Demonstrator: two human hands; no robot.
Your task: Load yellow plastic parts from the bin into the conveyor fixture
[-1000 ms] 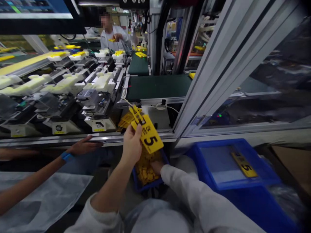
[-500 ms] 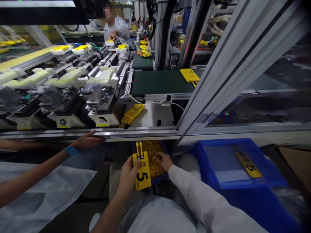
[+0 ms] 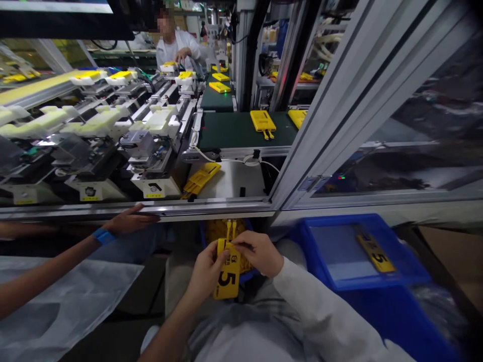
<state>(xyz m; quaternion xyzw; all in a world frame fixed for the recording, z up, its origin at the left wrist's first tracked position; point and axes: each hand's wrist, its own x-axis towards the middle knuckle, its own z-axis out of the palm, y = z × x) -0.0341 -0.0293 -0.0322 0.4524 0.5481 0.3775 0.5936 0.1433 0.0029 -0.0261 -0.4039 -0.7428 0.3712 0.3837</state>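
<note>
My left hand (image 3: 207,274) is closed around a flat yellow power bank (image 3: 228,281) marked with a large black 5, holding it upright. Two short yellow cables (image 3: 231,230) stick up from its top end. My right hand (image 3: 260,253) is at that top end, thumb and fingers pinched near the base of the cables. Whatever lies between those fingertips is too small to make out. Behind and below the power bank is a blue bin (image 3: 203,236) of small yellow parts (image 3: 216,230), partly covered by my hands.
Ahead, power banks ride on a green conveyor (image 3: 226,128); another yellow one (image 3: 203,178) lies below it. Fixtures (image 3: 160,120) stand left. A co-worker's hand (image 3: 130,219) rests near the metal frame edge (image 3: 211,207). On the right, a blue crate (image 3: 328,271) holds a power bank (image 3: 375,251).
My right hand has moved from above the bin up to the power bank's top end. My left hand still holds the power bank. On the conveyor, power banks have shifted left.
</note>
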